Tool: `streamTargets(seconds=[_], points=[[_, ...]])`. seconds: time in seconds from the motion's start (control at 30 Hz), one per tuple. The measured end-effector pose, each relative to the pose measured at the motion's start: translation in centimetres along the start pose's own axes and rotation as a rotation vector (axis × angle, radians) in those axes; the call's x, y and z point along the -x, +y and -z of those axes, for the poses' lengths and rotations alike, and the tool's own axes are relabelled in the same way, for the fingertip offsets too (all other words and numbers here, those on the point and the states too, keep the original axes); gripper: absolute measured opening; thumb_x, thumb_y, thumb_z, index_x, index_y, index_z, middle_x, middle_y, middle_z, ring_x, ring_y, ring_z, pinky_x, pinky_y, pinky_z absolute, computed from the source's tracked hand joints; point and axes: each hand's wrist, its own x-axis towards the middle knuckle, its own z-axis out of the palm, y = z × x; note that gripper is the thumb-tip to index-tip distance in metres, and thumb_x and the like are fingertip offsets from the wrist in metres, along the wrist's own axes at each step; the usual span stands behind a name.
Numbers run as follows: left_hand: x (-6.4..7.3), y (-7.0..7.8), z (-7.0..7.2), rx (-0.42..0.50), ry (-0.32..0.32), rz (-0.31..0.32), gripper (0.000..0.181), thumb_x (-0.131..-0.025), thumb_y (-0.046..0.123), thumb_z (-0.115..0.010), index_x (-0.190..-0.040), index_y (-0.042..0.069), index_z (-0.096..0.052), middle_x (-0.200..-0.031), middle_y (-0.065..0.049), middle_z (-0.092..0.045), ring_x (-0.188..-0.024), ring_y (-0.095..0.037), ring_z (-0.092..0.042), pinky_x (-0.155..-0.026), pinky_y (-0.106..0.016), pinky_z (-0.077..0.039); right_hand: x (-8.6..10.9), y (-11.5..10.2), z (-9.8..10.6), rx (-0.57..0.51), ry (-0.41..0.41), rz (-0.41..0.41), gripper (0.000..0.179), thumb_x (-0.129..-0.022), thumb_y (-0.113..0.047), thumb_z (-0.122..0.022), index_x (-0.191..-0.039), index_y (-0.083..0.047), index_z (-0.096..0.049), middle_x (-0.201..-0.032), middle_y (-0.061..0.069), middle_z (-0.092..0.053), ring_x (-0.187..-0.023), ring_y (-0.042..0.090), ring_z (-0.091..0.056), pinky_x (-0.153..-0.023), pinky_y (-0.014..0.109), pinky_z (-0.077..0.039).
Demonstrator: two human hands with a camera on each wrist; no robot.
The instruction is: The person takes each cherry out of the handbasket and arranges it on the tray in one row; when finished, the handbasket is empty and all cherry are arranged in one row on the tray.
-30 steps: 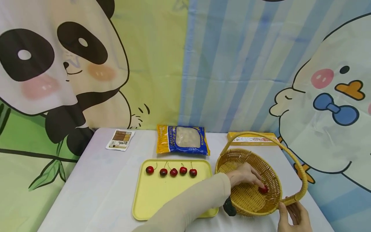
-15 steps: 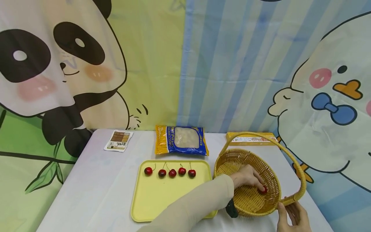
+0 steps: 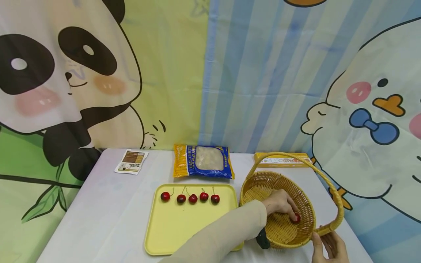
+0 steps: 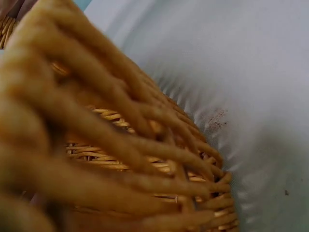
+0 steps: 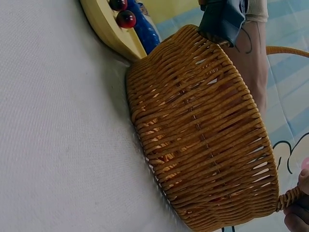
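My left hand (image 3: 282,202) reaches inside a wicker basket (image 3: 307,206), its fingertips pinching a dark red cherry (image 3: 297,218) near the basket's right inner wall. At the lower right, my right hand (image 3: 330,246) grips the basket where its arched handle (image 3: 338,208) meets the rim. The basket leans toward me. Left of it lies a yellow tray (image 3: 177,230), with several stemmed cherries (image 3: 204,197) in a row along its far side. The sleeve hides the tray's near right part. Close-up wicker (image 4: 145,164) fills much of the left wrist view, where the cherry is hidden.
Behind the tray lies a blue and yellow pasta bag (image 3: 208,160). A small white and brown packet (image 3: 131,161) is at the far left, and a flat orange box (image 3: 286,160) sits behind the basket. A printed curtain (image 3: 223,73) borders the white table.
The whole scene has shifted slightly left and down in the head view. Both hands keep their places at the basket; the left fingers stay at the cherry.
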Motion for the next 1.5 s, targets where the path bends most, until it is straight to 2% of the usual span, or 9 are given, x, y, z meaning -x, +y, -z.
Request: streamTargets(seconds=[0.33,0.47,0.63,0.9,1.03,1.23,1.33,1.4,1.5], points=[[0.1,-0.5,-0.1,-0.043,-0.018,-0.045,0.019,-0.072,0.014,-0.097,-0.084,0.023,-0.086,-0.093,0.017,-0.077,-0.102,-0.001,-0.065,-0.093,-0.021,-0.053,0.4,-0.4,-0.3,-0.025,0.015,0.066,0.050,-0.107,-0.022,-0.059,-0.152,-0.002,-0.050,-0.138,0.027,-0.062,-0.131,0.032,-0.059,-0.112,0.021,-0.046],[0.5,-0.5,0.0,-0.109,-0.037,-0.078,0.018,-0.074,0.016,-0.096,-0.085,0.026,-0.086,-0.093,0.019,-0.077,-0.122,-0.001,-0.060,-0.111,-0.023,-0.045,0.6,-0.6,-0.4,-0.030,0.016,0.082,0.049,-0.107,-0.022,-0.060,-0.151,-0.002,-0.051,-0.136,0.027,-0.063,-0.130,0.029,-0.060,-0.110,0.017,-0.046],[0.9,-0.4,0.3,-0.164,-0.028,-0.108,0.017,-0.075,0.018,-0.096,-0.085,0.027,-0.086,-0.092,0.020,-0.076,-0.131,-0.002,-0.055,-0.119,-0.025,-0.038,0.5,-0.7,-0.5,-0.029,0.002,0.071,0.050,-0.107,-0.022,-0.059,-0.152,-0.001,-0.050,-0.137,0.028,-0.062,-0.131,0.035,-0.059,-0.112,0.021,-0.045],[0.4,-0.7,1.4,-0.141,-0.017,-0.114,0.016,-0.076,0.018,-0.095,-0.086,0.027,-0.086,-0.094,0.019,-0.076,-0.106,0.001,-0.064,-0.094,-0.019,-0.053,0.3,-0.6,-0.6,-0.022,-0.006,0.057,0.051,-0.108,-0.022,-0.058,-0.153,-0.002,-0.048,-0.142,0.031,-0.058,-0.135,0.037,-0.058,-0.116,0.027,-0.045],[0.4,-1.0,2.4,-0.110,-0.025,-0.124,0.014,-0.078,0.017,-0.094,-0.087,0.024,-0.086,-0.098,0.017,-0.076,-0.109,-0.001,-0.064,-0.091,-0.022,-0.055,0.1,-0.4,-0.6,-0.019,-0.009,0.048,0.052,-0.108,-0.022,-0.057,-0.155,-0.003,-0.046,-0.141,0.034,-0.056,-0.139,0.034,-0.056,-0.117,0.029,-0.044],[0.7,-1.6,3.8,-0.049,-0.015,-0.130,0.010,-0.078,0.016,-0.093,-0.082,0.021,-0.085,-0.098,0.015,-0.076,-0.103,-0.002,-0.066,-0.077,-0.021,-0.055,-0.2,0.4,-0.7,-0.009,0.007,0.061,0.051,-0.107,-0.024,-0.058,-0.154,-0.004,-0.048,-0.139,0.028,-0.060,-0.133,0.038,-0.058,-0.113,0.022,-0.045],[0.8,-1.8,4.7,-0.027,-0.002,-0.133,0.009,-0.078,0.017,-0.094,-0.080,0.021,-0.085,-0.095,0.014,-0.076,-0.104,-0.003,-0.066,-0.078,-0.021,-0.055,-0.4,1.1,-0.9,-0.007,0.020,0.051,0.051,-0.107,-0.025,-0.059,-0.154,-0.008,-0.049,-0.141,0.026,-0.061,-0.133,0.042,-0.058,-0.114,0.024,-0.046],[0.9,-1.9,5.3,-0.012,0.001,-0.122,0.009,-0.078,0.017,-0.093,-0.079,0.022,-0.085,-0.091,0.013,-0.075,-0.092,-0.002,-0.065,-0.071,-0.021,-0.053,-0.5,1.6,-0.9,-0.001,0.027,0.037,0.052,-0.107,-0.028,-0.060,-0.155,-0.012,-0.049,-0.143,0.024,-0.060,-0.135,0.041,-0.058,-0.114,0.025,-0.046],[1.4,-2.3,6.4,0.011,-0.001,-0.124,0.009,-0.079,0.017,-0.093,-0.081,0.023,-0.085,-0.088,0.014,-0.076,-0.090,-0.002,-0.065,-0.070,-0.021,-0.053,-0.5,2.1,-0.8,-0.004,0.029,0.018,0.053,-0.107,-0.033,-0.059,-0.156,-0.016,-0.048,-0.146,0.022,-0.059,-0.137,0.039,-0.057,-0.115,0.029,-0.046]])
